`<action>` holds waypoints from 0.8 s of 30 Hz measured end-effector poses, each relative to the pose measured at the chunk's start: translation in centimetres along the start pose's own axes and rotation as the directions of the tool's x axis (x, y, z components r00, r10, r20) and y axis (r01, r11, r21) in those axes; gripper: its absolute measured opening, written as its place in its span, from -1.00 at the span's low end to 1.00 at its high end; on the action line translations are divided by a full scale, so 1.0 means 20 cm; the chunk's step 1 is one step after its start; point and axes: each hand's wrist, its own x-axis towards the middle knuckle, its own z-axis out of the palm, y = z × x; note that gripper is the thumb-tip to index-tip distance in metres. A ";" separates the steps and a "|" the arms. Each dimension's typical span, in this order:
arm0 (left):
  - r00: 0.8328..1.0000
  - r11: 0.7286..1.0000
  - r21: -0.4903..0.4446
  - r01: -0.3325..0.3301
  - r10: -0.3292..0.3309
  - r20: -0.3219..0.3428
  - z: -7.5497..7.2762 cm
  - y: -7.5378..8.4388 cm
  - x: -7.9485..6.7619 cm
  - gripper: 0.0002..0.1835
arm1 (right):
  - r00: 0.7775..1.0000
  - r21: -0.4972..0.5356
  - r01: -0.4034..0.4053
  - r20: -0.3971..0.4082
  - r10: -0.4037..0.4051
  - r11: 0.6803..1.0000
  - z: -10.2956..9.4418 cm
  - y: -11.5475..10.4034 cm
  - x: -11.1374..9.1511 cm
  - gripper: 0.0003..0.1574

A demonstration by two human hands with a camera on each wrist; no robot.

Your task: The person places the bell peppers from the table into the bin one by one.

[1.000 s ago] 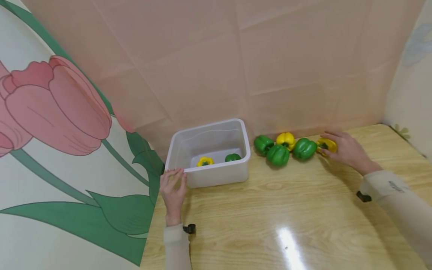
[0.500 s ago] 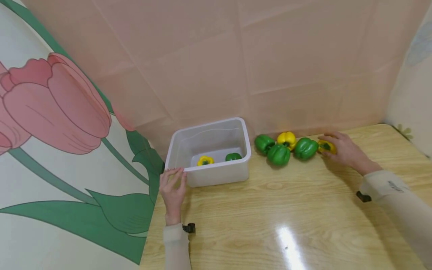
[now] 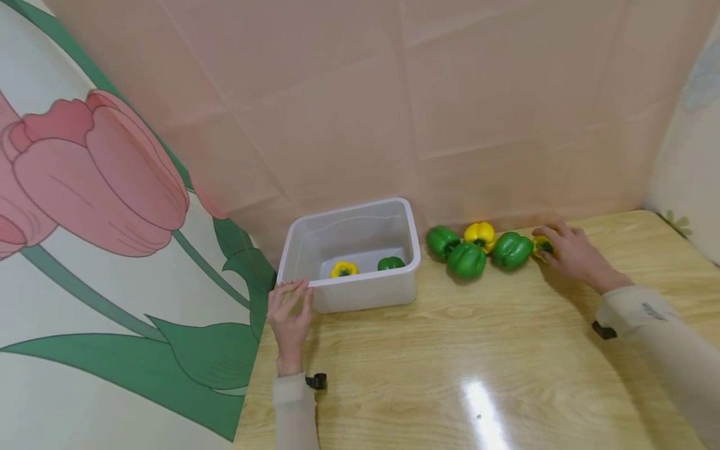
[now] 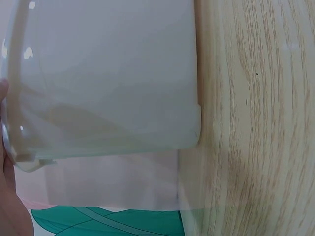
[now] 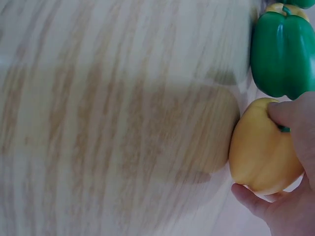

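Head view: from above, wide, facing forward and down over tabletop (image 3: 427, 362), white bin (image 3: 365, 295), left hand (image 3: 289, 319) and right hand (image 3: 575, 251). Left wrist view: low, close up to the bin's outer wall, frame turned sideways, rim at left, tabletop at right. Right wrist view: close over the tabletop, also sideways, yellow pepper (image 5: 261, 150) near right edge. Head and left wrist share bin and tabletop; head and right wrist share that pepper and green pepper (image 5: 283, 54) beside it

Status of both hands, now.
Left hand: holding the gray bin by its rim.
Right hand: holding a yellow bell pepper.
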 end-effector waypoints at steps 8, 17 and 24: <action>1.000 1.000 0.003 0.002 -0.002 0.000 0.00 0.01 0.00 -0.73 | 0.997 -0.038 0.073 -0.017 -0.074 0.997 0.00 0.00 -0.01 -0.38; 1.000 1.000 -0.009 -0.008 0.008 -0.002 0.00 0.00 0.00 -0.71 | 0.993 -0.076 0.112 -0.021 -0.114 0.991 0.01 0.03 -0.02 -0.32; 1.000 1.000 -0.011 0.002 -0.002 -0.001 0.00 0.00 0.00 -0.74 | 0.979 -0.047 0.158 -0.122 -0.163 0.986 0.00 0.02 -0.02 -0.27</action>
